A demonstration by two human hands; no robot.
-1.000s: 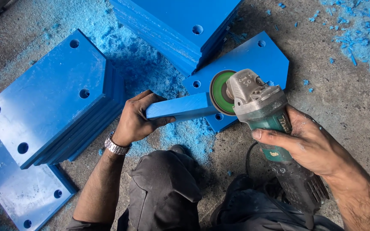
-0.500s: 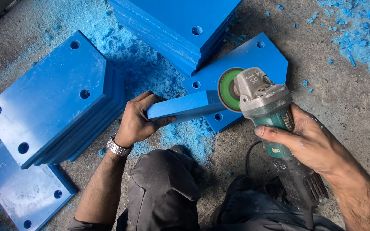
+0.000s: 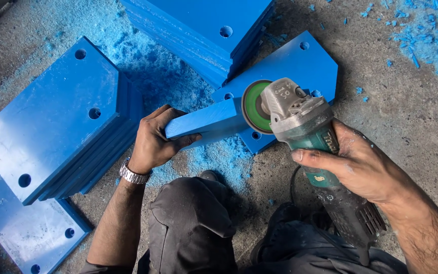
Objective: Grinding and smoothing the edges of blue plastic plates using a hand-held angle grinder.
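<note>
My left hand (image 3: 155,138) grips the near end of a blue plastic plate (image 3: 206,122) that stands on its edge over the concrete floor. An angle grinder (image 3: 305,132) with a grey metal head and a green body is held in my right hand (image 3: 361,165). Its green disc (image 3: 256,106) presses against the far end of the upright plate. Behind the disc lies a flat blue plate with holes (image 3: 300,63), on which the upright piece rests.
A stack of blue holed plates (image 3: 57,116) lies at the left, with a single plate (image 3: 21,228) below it. Another stack (image 3: 209,25) sits at the top. Blue shavings (image 3: 422,35) cover the floor. My dark-trousered knees (image 3: 188,228) are at the bottom.
The grinder has slid slightly to the right and back along the upright plate's end. My left hand keeps its grip in the same place.
</note>
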